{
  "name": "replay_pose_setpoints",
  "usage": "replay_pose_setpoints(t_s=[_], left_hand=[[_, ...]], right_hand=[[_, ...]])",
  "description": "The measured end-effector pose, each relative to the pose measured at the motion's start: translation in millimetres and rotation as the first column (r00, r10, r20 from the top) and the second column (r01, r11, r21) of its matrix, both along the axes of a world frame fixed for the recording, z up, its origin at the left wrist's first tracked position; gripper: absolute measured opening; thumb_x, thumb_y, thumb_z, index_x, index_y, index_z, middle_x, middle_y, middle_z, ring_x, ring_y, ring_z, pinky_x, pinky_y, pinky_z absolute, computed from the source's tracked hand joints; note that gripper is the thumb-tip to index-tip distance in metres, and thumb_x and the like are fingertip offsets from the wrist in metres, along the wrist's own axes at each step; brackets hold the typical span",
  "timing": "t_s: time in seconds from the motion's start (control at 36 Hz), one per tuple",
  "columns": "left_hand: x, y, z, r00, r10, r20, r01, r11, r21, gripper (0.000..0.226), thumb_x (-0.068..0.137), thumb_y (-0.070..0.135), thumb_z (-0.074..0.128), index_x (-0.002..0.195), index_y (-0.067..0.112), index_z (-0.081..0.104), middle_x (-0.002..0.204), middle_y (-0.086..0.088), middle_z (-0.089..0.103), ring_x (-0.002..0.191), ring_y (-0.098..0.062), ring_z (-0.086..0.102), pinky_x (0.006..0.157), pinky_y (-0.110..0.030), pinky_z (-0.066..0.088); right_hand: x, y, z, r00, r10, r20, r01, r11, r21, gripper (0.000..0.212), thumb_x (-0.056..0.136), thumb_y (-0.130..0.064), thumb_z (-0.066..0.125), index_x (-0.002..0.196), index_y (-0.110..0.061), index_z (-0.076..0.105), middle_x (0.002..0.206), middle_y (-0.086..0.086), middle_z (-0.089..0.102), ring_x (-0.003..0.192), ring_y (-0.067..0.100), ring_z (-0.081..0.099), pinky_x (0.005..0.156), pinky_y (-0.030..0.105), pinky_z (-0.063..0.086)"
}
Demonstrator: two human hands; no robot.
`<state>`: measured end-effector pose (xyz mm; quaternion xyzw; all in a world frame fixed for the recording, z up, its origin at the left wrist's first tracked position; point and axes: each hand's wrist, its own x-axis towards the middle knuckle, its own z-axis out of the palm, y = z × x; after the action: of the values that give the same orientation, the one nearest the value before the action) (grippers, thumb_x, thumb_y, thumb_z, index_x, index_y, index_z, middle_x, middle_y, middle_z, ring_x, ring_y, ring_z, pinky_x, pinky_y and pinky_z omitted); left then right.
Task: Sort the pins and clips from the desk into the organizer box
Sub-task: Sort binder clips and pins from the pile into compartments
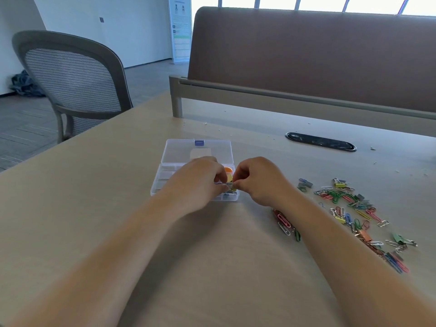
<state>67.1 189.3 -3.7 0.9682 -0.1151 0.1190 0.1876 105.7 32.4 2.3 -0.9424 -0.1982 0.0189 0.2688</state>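
Bare forearms nearest the lens, reaching up from the near edge of the counter (99, 208) toward its middle. Left hand (200, 178) and right hand (257, 180) meeting fingertip to fingertip over the near right corner of the organizer box (162, 182), lid folded open toward the far edge. Both grips pinched on one small clip (232, 186), yellowish with a metal glint, held just above the right-hand compartments; too small and hidden to say whether a binder clip or something else. Orange and yellow pieces already showing in a compartment behind the fingers. Remaining paper clips and binder clips (349, 208) strewn toward the right edge of the counter, well apart from the box, a smaller bunch lying beside the right forearm. Likely handling: feather-light, stiff wire and sprung steel, slick on the smooth top and prone to tangle into chains. Best taken one at a time by a fingertip pinch across the loop, binder clips by the body or the folded handles. Thin clear box probably light enough to slide if nudged.
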Motion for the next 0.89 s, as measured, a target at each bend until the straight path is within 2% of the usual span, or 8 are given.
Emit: replay_pose_setpoints(t_s=[0.25,0.39,0.47,0.53,0.64,0.75,0.81,0.89], left_hand=[[1.4,-3.4,-0.8,1.000,0.012,-0.025,-0.011,1.000,0.007,0.017,0.086,0.038,0.065,0.092,0.024,0.073,0.090,0.007,0.058,0.084,-0.012,0.055,0.078,-0.031,0.051],[-2.3,-6.9,4.9,1.000,-0.012,0.015,0.012,1.000,-0.008,0.016,0.091,0.029,0.061,0.089,0.019,0.073,0.086,0.002,0.058,0.079,-0.015,0.057,0.074,-0.031,0.048],[-6.1,-10.9,13.5,0.999,-0.017,0.036,0.018,0.999,-0.036,0.015,0.091,0.025,0.059,0.084,0.018,0.070,0.081,0.005,0.057,0.078,-0.016,0.056,0.069,-0.029,0.042],[-10.8,-17.3,21.4,0.999,-0.037,0.039,0.039,0.998,-0.042,0.014,0.092,0.025,0.058,0.086,0.020,0.069,0.083,0.007,0.058,0.080,-0.014,0.056,0.070,-0.026,0.039],[-20.2,-40.3,37.9,0.995,-0.095,0.026,0.096,0.993,-0.070,0.013,0.092,0.028,0.057,0.087,0.023,0.068,0.088,0.009,0.064,0.080,-0.010,0.058,0.074,-0.028,0.046],[-25.0,-75.5,44.6,0.986,-0.160,0.044,0.162,0.986,-0.046,0.013,0.092,0.030,0.057,0.092,0.023,0.068,0.088,0.009,0.061,0.080,-0.010,0.055,0.071,-0.027,0.042],[-27.8,-95.1,44.8,0.980,-0.197,0.036,0.198,0.980,-0.028,0.014,0.092,0.028,0.056,0.095,0.022,0.069,0.089,0.007,0.060,0.080,-0.011,0.054,0.070,-0.026,0.041],[-31.8,-121.4,41.7,0.971,-0.239,0.004,0.238,0.971,0.009,0.016,0.091,0.025,0.056,0.097,0.019,0.070,0.093,0.004,0.062,0.084,-0.014,0.057,0.074,-0.029,0.046]], right_hand=[[0.7,0.0,-3.0,1.000,-0.001,0.019,0.002,1.000,-0.021,0.022,0.086,-0.014,0.069,0.069,-0.026,0.060,0.074,-0.005,0.059,0.072,0.014,0.055,0.056,0.022,0.037],[-4.5,-2.6,6.8,1.000,-0.025,0.017,0.025,1.000,-0.009,0.016,0.085,-0.017,0.070,0.075,-0.025,0.061,0.082,-0.001,0.067,0.078,0.017,0.061,0.065,0.027,0.044],[-8.8,-14.7,22.1,0.998,-0.053,0.016,0.052,0.997,0.052,0.012,0.089,-0.018,0.066,0.078,-0.023,0.062,0.078,-0.004,0.069,0.075,0.012,0.064,0.065,0.026,0.045],[-11.8,-26.7,33.2,0.997,-0.067,0.034,0.064,0.995,0.082,0.011,0.090,-0.020,0.065,0.079,-0.022,0.063,0.074,-0.006,0.069,0.072,0.009,0.063,0.064,0.026,0.045],[-21.7,-55.9,48.6,0.994,-0.094,0.063,0.088,0.993,0.083,0.009,0.092,-0.023,0.064,0.083,-0.020,0.065,0.074,-0.006,0.070,0.071,0.008,0.063,0.066,0.026,0.048],[-37.3,-89.6,53.6,0.989,-0.133,0.064,0.129,0.989,0.070,0.009,0.093,-0.023,0.062,0.085,-0.020,0.065,0.076,-0.006,0.069,0.066,0.005,0.060,0.059,0.022,0.041],[-44.3,-107.4,53.0,0.984,-0.166,0.063,0.164,0.986,0.043,0.009,0.093,-0.022,0.062,0.085,-0.020,0.066,0.079,-0.004,0.069,0.069,0.008,0.060,0.064,0.025,0.044],[-53.5,-134.2,49.3,0.976,-0.213,0.047,0.213,0.977,-0.001,0.011,0.093,-0.023,0.062,0.085,-0.018,0.068,0.080,-0.003,0.071,0.070,0.011,0.062,0.067,0.028,0.049]])
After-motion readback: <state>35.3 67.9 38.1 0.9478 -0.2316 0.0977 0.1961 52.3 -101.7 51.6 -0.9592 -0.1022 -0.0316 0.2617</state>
